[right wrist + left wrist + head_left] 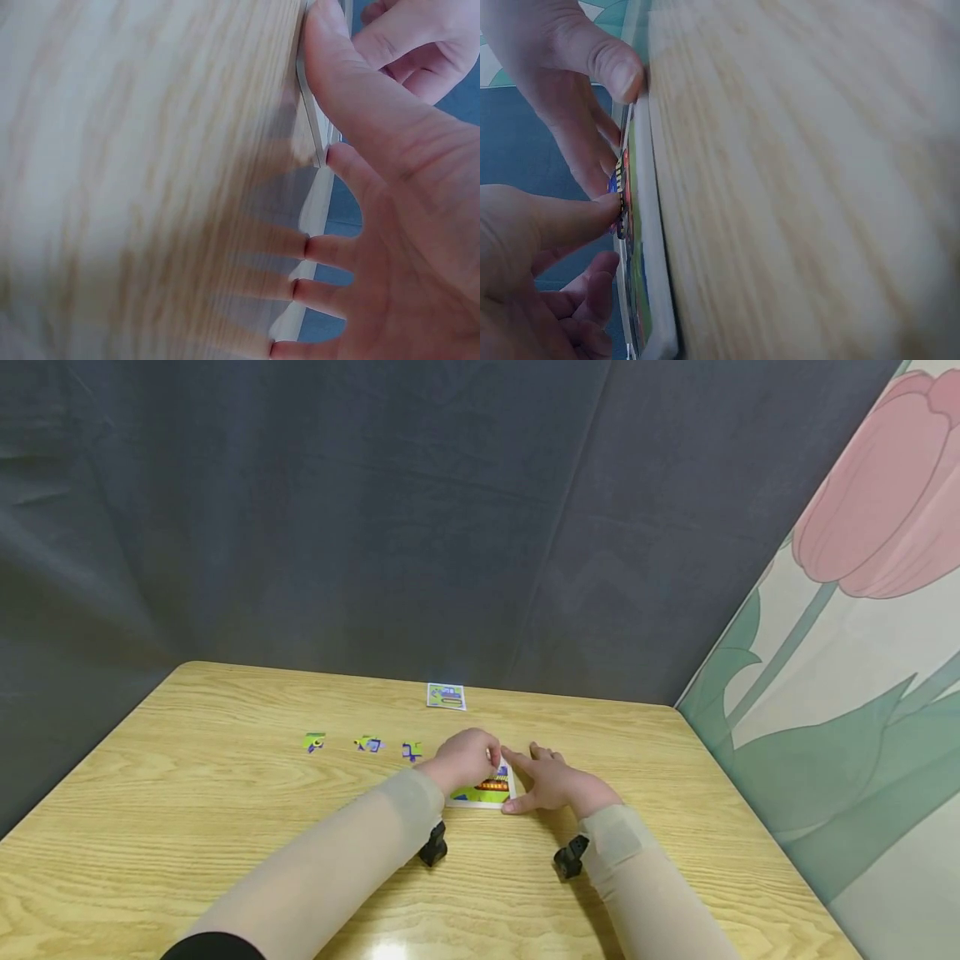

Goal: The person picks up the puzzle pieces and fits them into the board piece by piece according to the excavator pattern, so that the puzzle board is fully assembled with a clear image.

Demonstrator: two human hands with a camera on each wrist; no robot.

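A jigsaw puzzle in a white-rimmed tray [474,805] lies on the table, its picture showing green with red, orange and blue parts. Over its upper part is my left hand [467,758], pinching a puzzle piece [618,184] with a blue and yellow-striped edge between thumb and finger. The piece stands tilted against the picture in the left wrist view; whether it sits in its slot I cannot tell. My right hand [551,781] spreads its fingers at the tray's right side. Its thumb [330,45] rests on the rim, and the other fingertips touch the table.
Left of the tray, three loose puzzle pieces lie in a row: a green one [314,742], a yellow and blue one [369,743] and a blue and green one [412,750]. A picture card [446,696] lies near the table's back edge, before a dark curtain [375,527].
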